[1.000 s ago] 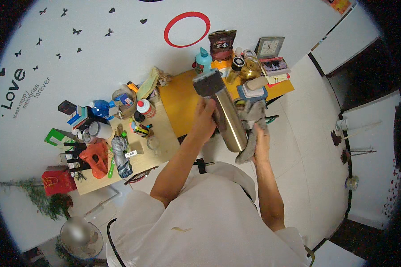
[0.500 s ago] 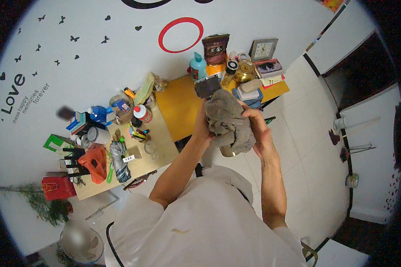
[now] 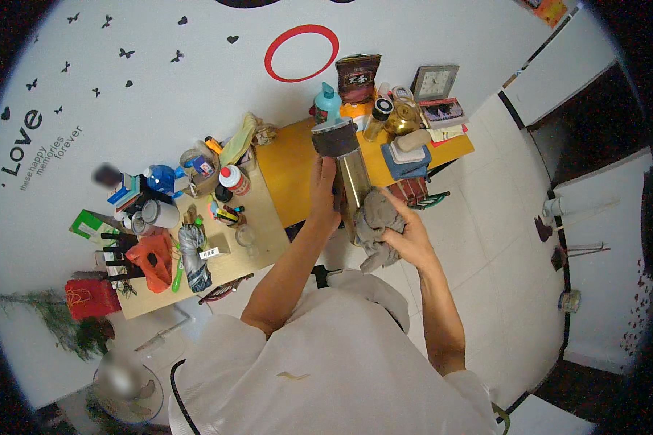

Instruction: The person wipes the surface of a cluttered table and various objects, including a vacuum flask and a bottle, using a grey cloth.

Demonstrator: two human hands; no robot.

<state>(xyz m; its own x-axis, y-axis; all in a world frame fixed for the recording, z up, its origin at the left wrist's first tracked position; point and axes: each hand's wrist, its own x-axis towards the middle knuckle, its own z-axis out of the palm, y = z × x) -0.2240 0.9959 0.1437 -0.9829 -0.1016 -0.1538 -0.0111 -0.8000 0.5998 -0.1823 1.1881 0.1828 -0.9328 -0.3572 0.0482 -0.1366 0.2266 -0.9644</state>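
While left hand (image 3: 325,190) clasped steel-coloured flask (image 3: 352,174), long axis ran near right to far left, dark lid (image 3: 334,138) far; right hand (image 3: 413,241) clamped grey cloth (image 3: 376,217) against it.

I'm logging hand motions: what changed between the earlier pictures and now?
In the previous picture, the crumpled grey cloth covered most of the cylindrical steel flask; now the right hand has it lower, toward the flask's base, baring the upper body. Nothing was let go: the left hand still holds the flask, the right the cloth.
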